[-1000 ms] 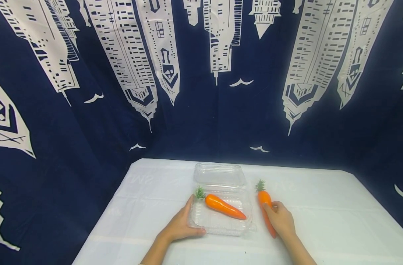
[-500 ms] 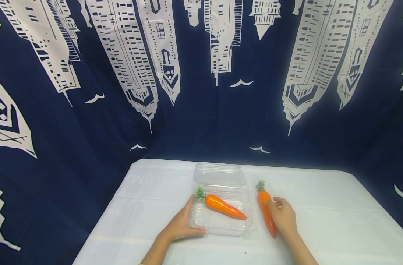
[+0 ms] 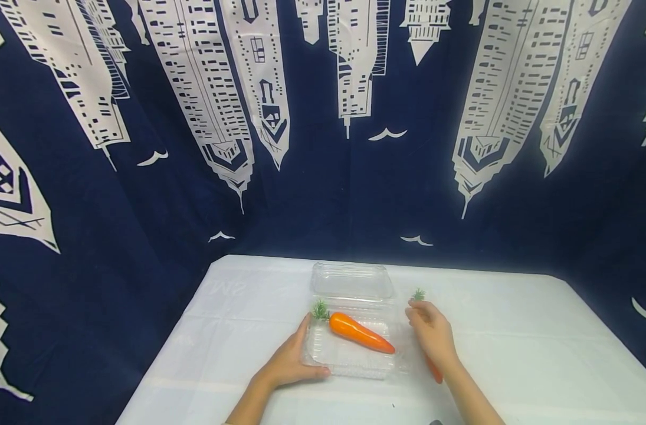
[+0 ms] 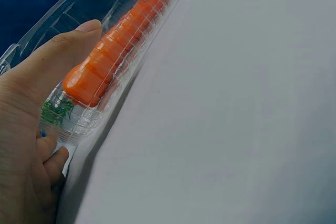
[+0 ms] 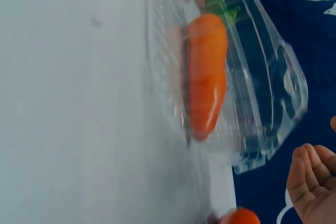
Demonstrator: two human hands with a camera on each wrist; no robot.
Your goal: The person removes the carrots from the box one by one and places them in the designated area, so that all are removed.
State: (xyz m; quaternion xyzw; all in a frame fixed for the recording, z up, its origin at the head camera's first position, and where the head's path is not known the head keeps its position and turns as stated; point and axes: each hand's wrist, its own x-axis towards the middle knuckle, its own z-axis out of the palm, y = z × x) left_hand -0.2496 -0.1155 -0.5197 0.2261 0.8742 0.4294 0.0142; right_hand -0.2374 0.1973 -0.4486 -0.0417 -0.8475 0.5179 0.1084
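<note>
A clear plastic clamshell container lies on the table with its lid folded back. Inside it, an orange carrot with a green tuft rests at a slant. My left hand holds the container at its left side, fingers behind and thumb at the front; the left wrist view has the thumb against the clear wall. A second carrot lies right of the container, its middle hidden under my right hand. In the right wrist view, the fingers are loosely bent, with nothing between them.
The container's lid stretches toward the back of the white-covered table. Behind and beside the table hangs a dark blue cloth printed with white buildings. A small dark shape shows at the bottom edge.
My right hand has let go of the second carrot and moved left and away from me, over its upper part. The left hand, container and both carrots stay in place.
</note>
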